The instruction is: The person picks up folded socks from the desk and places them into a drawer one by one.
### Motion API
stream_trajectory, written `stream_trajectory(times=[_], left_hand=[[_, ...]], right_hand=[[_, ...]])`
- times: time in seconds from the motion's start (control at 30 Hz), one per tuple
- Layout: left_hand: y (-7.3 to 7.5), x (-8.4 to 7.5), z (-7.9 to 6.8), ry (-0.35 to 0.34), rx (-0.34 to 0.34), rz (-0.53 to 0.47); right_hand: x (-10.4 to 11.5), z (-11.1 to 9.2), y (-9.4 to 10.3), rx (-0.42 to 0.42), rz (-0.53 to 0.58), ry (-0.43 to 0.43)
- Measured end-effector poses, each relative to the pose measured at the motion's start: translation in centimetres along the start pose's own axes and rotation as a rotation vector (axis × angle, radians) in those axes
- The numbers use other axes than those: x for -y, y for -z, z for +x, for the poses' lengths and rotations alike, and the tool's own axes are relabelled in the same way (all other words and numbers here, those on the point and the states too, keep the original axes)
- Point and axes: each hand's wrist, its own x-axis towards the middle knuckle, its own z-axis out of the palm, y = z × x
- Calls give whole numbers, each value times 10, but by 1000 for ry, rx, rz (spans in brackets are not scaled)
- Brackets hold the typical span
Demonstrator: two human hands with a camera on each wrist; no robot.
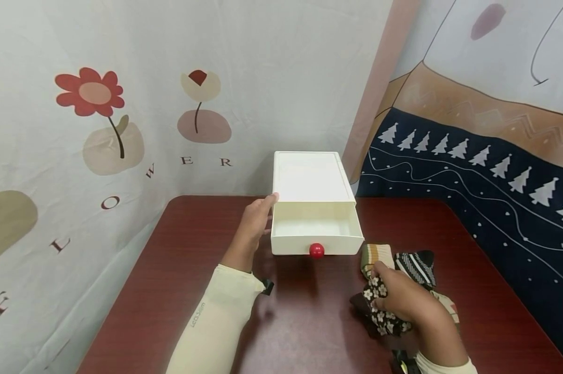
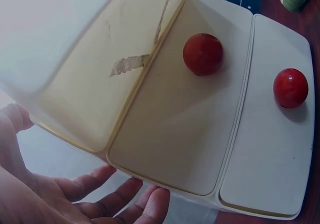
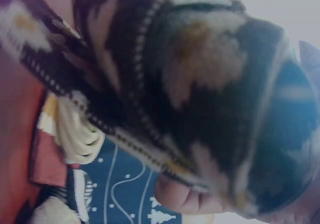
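Observation:
A white box with drawers [image 1: 313, 176] stands on the table, its top drawer [image 1: 286, 245] pulled out and bare inside. That drawer has a red knob [image 1: 316, 250]. Two closed drawer fronts [image 2: 170, 129] with red knobs show in the left wrist view. My left hand [image 1: 254, 221] rests against the box's left side, thumb near the top edge, fingertips touching the side. To the right, my right hand [image 1: 400, 293] grips a dark sock with white flowers [image 1: 384, 314]. In the right wrist view, this sock is close and blurred, hiding most of the fingers.
Beside the right hand lie a cream sock with green and orange bands [image 1: 377, 253], a black-and-white striped sock [image 1: 414, 266] and a pale patterned sock [image 1: 447, 306], partly covered by the wrist. The reddish-brown table [image 1: 192, 249] meets printed cloth [image 1: 262, 78] at its back.

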Motion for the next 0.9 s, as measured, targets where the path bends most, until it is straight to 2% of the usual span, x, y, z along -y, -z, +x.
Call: stream_trajectory(times=[0.27,0.5,0.67,0.9], left_hand=[[3,-1,0,3,5,2],[4,-3,-2,16,5,25],[5,-2,-1,20,32,37],[7,-5,-3,37,63,64]], right_hand=[[19,-14,7,-31,14,167],[41,-27,10,-44,-31,379],[55,-32,13,-31,-35,449],[74,-32,20,-133,34,587]])
